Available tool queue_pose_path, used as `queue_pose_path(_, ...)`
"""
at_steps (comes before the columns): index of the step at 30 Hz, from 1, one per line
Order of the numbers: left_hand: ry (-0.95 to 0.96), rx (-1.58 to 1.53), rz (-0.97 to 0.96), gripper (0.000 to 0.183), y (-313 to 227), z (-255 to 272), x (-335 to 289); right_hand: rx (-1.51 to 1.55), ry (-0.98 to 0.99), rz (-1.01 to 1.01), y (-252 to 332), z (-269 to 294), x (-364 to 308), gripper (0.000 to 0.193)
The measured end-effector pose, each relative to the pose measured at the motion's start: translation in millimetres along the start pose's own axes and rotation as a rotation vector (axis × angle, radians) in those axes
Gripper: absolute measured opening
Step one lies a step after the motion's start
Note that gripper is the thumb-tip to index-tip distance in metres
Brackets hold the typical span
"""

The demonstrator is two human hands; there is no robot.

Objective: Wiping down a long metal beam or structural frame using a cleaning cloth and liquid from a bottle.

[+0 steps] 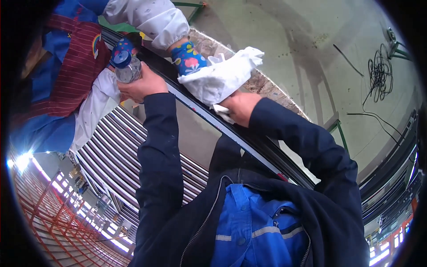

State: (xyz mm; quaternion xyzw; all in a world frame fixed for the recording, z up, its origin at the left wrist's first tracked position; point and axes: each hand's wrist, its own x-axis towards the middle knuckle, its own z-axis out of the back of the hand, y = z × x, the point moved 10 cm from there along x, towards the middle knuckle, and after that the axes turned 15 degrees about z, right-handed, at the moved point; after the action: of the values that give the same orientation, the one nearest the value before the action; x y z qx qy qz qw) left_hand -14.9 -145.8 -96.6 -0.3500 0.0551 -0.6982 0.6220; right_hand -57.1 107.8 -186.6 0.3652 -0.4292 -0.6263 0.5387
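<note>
My left hand (pixel 144 85) is closed round a clear plastic bottle (pixel 128 71) with a blue cap, which points up and away from me. Close behind the cap is a co-worker's flowered glove (pixel 122 46); I cannot tell whether it touches the bottle. My right hand (pixel 242 109) grips the lower edge of a crumpled white cloth (pixel 218 82), its fingertips partly hidden underneath. The co-worker's other flowered glove (pixel 188 58) reaches onto the same cloth from the far side. Below both my hands run long dark profiles (pixel 213 120) with a pale strip.
A co-worker in a striped maroon apron (pixel 73 66) stands at the left. Rows of pale metal bars (pixel 129 147) lie at lower left. Beyond the profiles is a worn board edge (pixel 275 95). A tangled black cable (pixel 380 75) lies on the floor at far right.
</note>
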Motion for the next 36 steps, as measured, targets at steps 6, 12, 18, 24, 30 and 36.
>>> queue_pose_path(6, -0.034, 0.009, -0.022, 0.075, -2.5, 3.6, 2.7, -0.189, 0.196, -0.183, 17.6, 2.7, -53.2, 0.058)
queue_pose_path(12, 0.046, -0.002, -0.003, 0.083, -3.7, -3.8, 1.3, -0.047, 0.036, -0.121, -2.5, 2.3, -23.3, 0.057)
queue_pose_path(18, -0.014, 0.020, -0.046, 0.084, -0.3, -0.3, 3.7, 0.765, -0.067, -0.258, -3.9, 0.7, -67.8, 0.060)
queue_pose_path(24, 0.015, -0.028, -0.020, 0.085, -0.6, -2.4, 2.6, 0.516, 0.053, 0.062, 11.7, -11.1, -36.6, 0.052)
queue_pose_path(30, -0.024, 0.023, -0.002, 0.076, 1.5, -5.4, -0.3, 0.488, 0.067, 0.028, -1.4, -1.3, 38.1, 0.040)
queue_pose_path(36, -0.068, 0.016, -0.045, 0.076, 0.2, 2.9, 5.4, 0.439, 0.004, 0.194, 24.2, 2.3, -14.8, 0.051)
